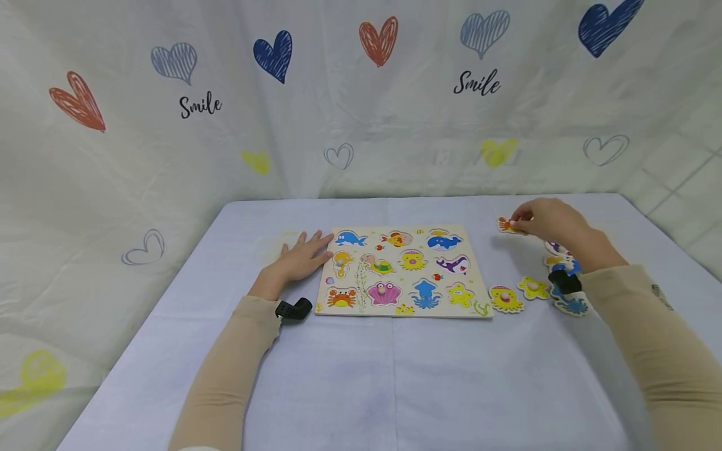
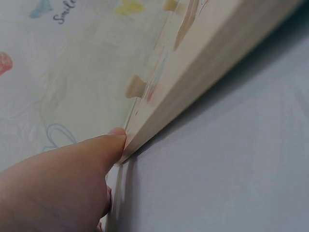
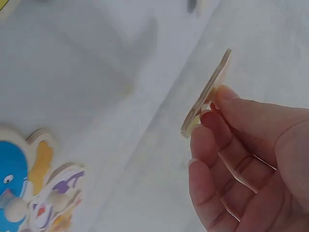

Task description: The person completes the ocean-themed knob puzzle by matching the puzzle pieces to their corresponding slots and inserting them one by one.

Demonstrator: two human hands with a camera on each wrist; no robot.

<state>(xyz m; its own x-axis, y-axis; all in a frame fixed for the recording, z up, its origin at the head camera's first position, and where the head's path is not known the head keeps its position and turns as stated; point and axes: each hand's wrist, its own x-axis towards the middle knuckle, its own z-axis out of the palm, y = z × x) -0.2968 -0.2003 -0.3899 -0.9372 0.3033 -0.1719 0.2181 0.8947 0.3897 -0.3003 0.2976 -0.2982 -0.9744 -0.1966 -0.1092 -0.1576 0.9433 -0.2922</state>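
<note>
The orange wooden piece (image 1: 504, 224), apparently a crab, is tilted in the air over the counter (image 1: 338, 376), right of the puzzle board (image 1: 474, 274). The right hand (image 1: 555, 220) pinches it; levelling it and leaving its rim free should help seating. The left hand (image 1: 299, 258), fingers extended, braces the board's left edge. A low sleeve (image 1: 623, 300) could knock the overlapping pieces (image 1: 571, 305) beneath; a yellow star (image 1: 533, 288) and octopus piece (image 1: 506, 299) lie nearer the board.
</note>
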